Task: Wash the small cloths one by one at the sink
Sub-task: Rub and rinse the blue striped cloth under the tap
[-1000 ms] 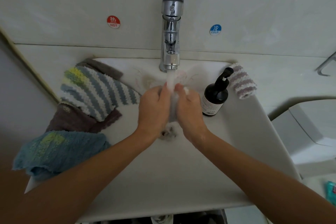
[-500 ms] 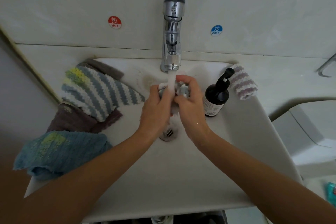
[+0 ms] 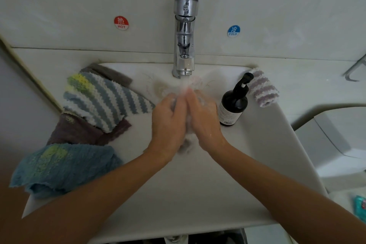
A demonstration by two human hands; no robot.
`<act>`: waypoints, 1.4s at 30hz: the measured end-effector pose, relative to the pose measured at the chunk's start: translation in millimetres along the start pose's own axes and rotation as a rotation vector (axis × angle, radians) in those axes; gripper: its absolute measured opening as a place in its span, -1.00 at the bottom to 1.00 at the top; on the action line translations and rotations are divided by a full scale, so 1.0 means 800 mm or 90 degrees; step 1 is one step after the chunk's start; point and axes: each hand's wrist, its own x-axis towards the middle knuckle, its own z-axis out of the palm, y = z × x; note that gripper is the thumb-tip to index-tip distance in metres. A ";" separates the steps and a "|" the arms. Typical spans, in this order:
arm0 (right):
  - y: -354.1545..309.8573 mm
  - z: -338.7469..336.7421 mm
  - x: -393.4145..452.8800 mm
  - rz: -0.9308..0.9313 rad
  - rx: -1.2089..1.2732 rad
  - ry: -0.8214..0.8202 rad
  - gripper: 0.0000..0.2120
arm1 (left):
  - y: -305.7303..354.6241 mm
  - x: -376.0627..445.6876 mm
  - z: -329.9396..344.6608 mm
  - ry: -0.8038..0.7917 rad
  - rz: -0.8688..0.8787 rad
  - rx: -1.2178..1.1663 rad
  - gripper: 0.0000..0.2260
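**White cloth under the tap: scrubbing step in hand**

White and pale, the small cloth (image 3: 188,123) sits squeezed between my two palms, directly below the running tap (image 3: 185,31) and above the middle of the sink (image 3: 198,184). Little of it shows: a strip between the hands and a blurred tuft below them. My left hand (image 3: 168,125) and right hand (image 3: 204,119) are pressed together, fingers curled round the cloth, fingertips meeting in the stream of water. Both hands are blurred, so I cannot give the exact lie of each finger.

Finding: the step in hand is rubbing and rinsing one cloth under the flow. I judge the task well short of finished. On the sink's left rim lie a striped cloth (image 3: 103,101), a brown cloth (image 3: 79,130) under it and a blue cloth (image 3: 59,168) nearest me; these appear to be waiting. A purple-striped cloth (image 3: 262,87) lies rolled at the right rear corner, just beside a dark pump bottle (image 3: 233,103); whether it is already washed I cannot tell.

Next move, as I judge it: wring this cloth over the basin and set it aside without brushing the bottle, which stands near my right hand. Then reach left for the next one.
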 end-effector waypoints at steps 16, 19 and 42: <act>0.003 -0.001 0.003 0.062 0.075 -0.005 -0.83 | 0.012 0.007 0.001 -0.045 0.004 -0.013 -0.89; 0.004 -0.005 0.003 0.097 0.056 -0.031 -0.77 | 0.008 0.009 -0.002 -0.034 0.008 -0.035 -0.79; -0.011 0.006 -0.011 0.167 0.124 -0.005 -0.59 | 0.001 0.015 0.000 0.065 -0.037 0.024 -0.66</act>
